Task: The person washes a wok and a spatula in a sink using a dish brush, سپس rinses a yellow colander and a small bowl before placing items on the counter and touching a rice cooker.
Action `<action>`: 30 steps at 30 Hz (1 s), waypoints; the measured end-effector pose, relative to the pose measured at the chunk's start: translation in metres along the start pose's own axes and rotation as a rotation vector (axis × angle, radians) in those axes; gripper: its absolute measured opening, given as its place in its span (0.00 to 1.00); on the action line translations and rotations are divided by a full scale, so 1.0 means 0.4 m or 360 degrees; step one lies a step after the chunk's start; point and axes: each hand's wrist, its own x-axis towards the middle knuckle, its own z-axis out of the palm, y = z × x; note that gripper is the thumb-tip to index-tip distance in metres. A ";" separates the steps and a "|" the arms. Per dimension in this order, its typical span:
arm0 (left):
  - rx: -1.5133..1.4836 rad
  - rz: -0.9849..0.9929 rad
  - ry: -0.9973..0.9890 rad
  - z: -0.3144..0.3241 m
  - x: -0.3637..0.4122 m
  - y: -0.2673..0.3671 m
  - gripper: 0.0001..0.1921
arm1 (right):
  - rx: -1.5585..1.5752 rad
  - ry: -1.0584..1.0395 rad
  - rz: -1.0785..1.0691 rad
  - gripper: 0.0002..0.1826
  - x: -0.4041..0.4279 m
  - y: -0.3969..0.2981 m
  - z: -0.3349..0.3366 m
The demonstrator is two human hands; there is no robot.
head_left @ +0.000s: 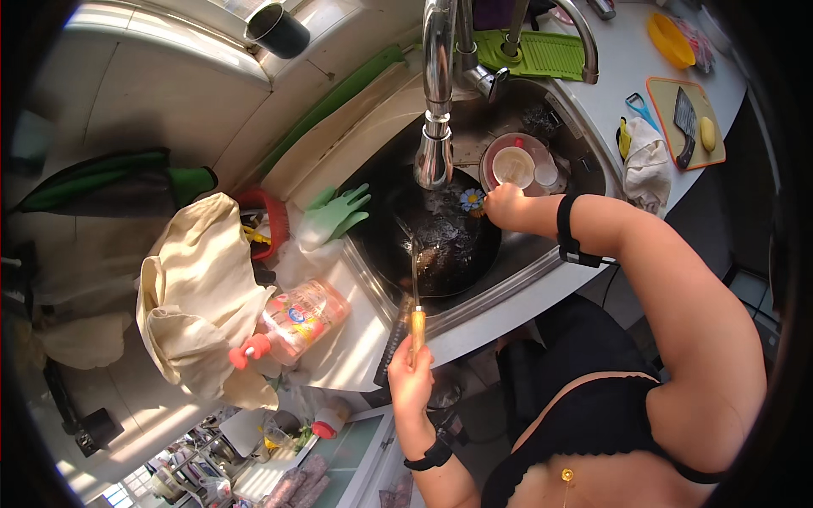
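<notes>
My left hand point(409, 376) is closed around the wooden handle point(417, 327) of a long metal cooking utensil point(415, 273). Its far end reaches into a black wok point(479, 267) in the stainless steel sink; the head is hard to make out against the wet, shiny bottom. The wok's ribbed handle point(395, 343) juts over the sink's front edge, beside my left hand. Over the wok's right rim, my right hand point(506, 206) is closed on a small scrubber with a blue flower point(472, 200), partly covered by my fingers. A chrome faucet point(437, 149) hangs above the wok.
Stacked bowls point(513, 166) sit in the sink's right part. Left of the sink are a green rubber glove point(336, 213), a pink-capped dish soap bottle point(308, 317) and a beige cloth point(197, 286). A knife point(685, 120) lies on a cutting board point(698, 162) at right.
</notes>
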 end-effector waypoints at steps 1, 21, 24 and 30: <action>-0.0027 0.0003 0.0009 0.004 -0.002 -0.002 0.18 | 0.0181 0.0050 0.0088 0.15 0.028 -0.027 0.017; -0.0303 0.0036 0.0117 -0.073 -0.105 0.026 0.16 | 0.1239 -0.0660 -0.0494 0.22 0.018 -0.126 -0.042; -0.0404 0.0064 0.0025 -0.061 -0.068 0.001 0.17 | 0.0198 -0.0368 -0.0289 0.18 0.073 0.007 0.057; -0.0384 -0.0196 -0.0054 -0.016 0.009 -0.056 0.15 | 0.1760 -0.0026 0.0335 0.25 0.169 -0.160 0.063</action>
